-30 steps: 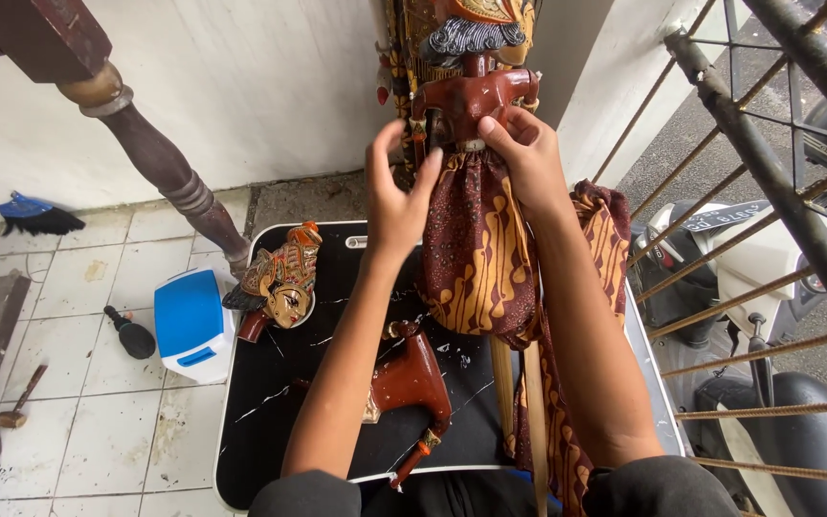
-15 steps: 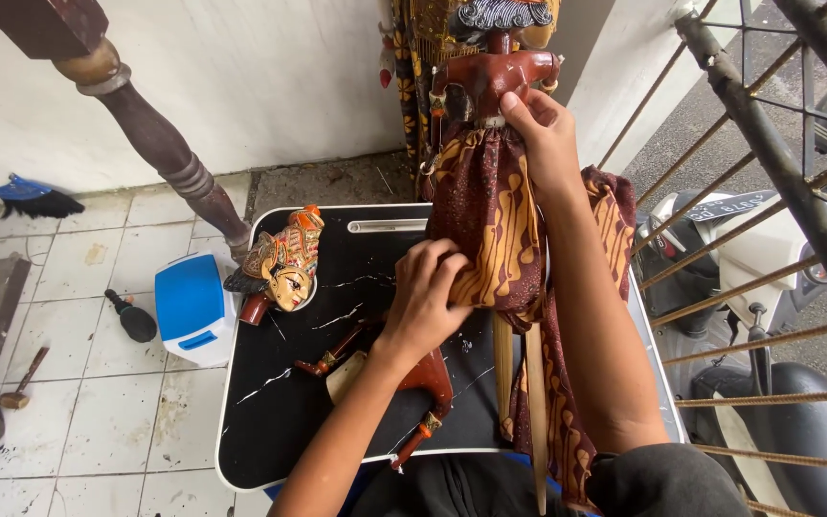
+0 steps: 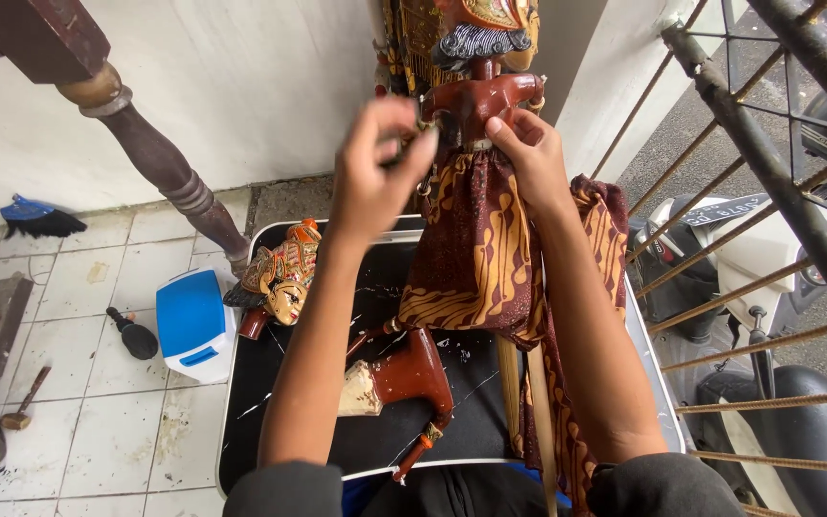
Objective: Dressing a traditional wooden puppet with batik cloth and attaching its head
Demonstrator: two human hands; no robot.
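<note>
Both hands are up at the wooden puppet [image 3: 476, 191] above the black tray [image 3: 241, 383]. The right hand [image 3: 528, 153] pinches its waist to steady it. The left hand [image 3: 375, 172] is curled beside it, maybe gripping something small.

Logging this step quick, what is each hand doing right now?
Left hand: fingers pinched shut at the shoulder of the upright carved wooden puppet in a brown batik skirt; what they pinch cannot be told.
Right hand: closed on the puppet's waist.
</note>
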